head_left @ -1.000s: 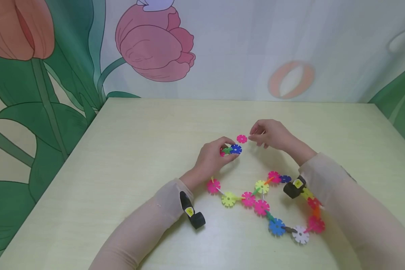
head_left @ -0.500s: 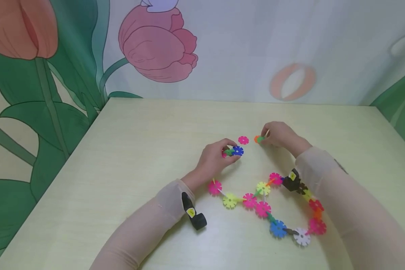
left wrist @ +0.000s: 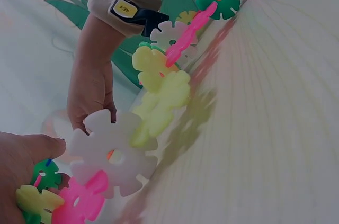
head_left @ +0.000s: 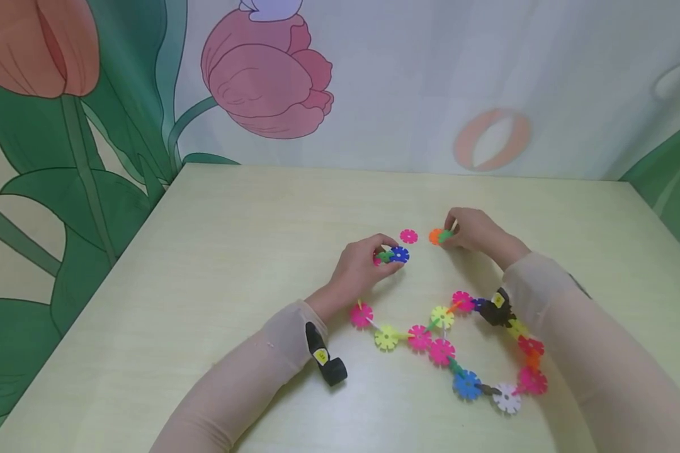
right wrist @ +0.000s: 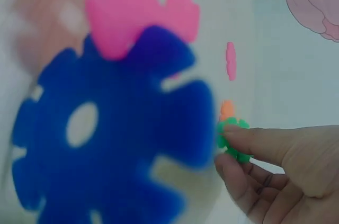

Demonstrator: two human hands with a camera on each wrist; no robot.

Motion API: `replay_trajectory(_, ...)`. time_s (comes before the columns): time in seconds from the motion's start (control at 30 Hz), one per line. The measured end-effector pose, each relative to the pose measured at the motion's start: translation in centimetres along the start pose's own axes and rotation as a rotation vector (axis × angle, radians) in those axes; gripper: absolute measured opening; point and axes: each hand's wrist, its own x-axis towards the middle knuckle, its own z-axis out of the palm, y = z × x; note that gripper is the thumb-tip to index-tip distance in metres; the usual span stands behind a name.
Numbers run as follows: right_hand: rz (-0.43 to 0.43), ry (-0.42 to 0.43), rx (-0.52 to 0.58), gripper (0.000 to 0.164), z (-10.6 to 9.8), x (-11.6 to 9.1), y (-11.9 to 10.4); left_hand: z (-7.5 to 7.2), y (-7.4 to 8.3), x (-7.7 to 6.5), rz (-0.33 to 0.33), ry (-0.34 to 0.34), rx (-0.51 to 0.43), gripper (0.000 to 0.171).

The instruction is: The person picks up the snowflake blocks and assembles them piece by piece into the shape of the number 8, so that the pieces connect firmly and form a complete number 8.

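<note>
In the head view my left hand (head_left: 362, 261) grips one end of a chain of interlocking flower-shaped discs. A dark blue disc (head_left: 399, 254) and a green disc (head_left: 385, 256) show between its thumb and fingers. To the right, my right hand (head_left: 470, 229) pinches a light green disc (right wrist: 233, 139) between thumb and fingertips. An orange disc (head_left: 436, 236) overlaps that green one on its left side. Between the two hands a single pink disc (head_left: 408, 236) lies flat on the table. Pink, yellow and white (left wrist: 114, 152) links hang close to my left hand in the left wrist view.
The rest of the chain (head_left: 442, 351) curves over the table (head_left: 249, 239) in front of both forearms, passing partly beneath the right sleeve. Black camera straps (head_left: 331, 370) sit at both wrists. A wall with painted tulips (head_left: 260, 75) rises behind the table's far edge.
My right hand has shifted right, away from the pink disc. The orange and green discs have come into sight at its fingertips. My left hand has stayed almost still with the chain.
</note>
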Motion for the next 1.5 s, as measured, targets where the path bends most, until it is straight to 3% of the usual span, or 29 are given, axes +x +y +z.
replay_trajectory(0.23, -0.090, 0.042, 0.077, 0.011, -0.5, -1.5, 0.1, 0.1, -0.2, -0.1, -0.007, -0.009, -0.006, 0.037)
replay_trajectory(0.43, -0.175, 0.056, 0.178, 0.014, -0.4, -4.0, -1.1, 0.0, -0.1, 0.0, -0.005, -0.009, -0.009, 0.036)
replay_trajectory(0.6, -0.198, 0.078, 0.198, 0.015, 0.1, -5.7, -2.6, -0.1, 0.0, 0.0, -0.015, -0.009, -0.014, 0.036)
replay_trajectory(0.83, -0.235, 0.126, 0.108, 0.010, 1.4, -7.5, -4.4, -0.1, 0.1, 0.0, -0.016, -0.001, -0.009, 0.036)
replay_trajectory(1.1, -0.270, 0.229, -0.016, 0.009, 2.7, -7.8, -5.3, -0.1, 0.1, 0.1, 0.004, 0.002, 0.007, 0.039)
replay_trajectory(1.5, -0.293, 0.254, 0.072, 0.010, 4.0, -7.9, -6.0, 0.0, 0.0, 0.2, -0.071, -0.010, -0.051, 0.039)
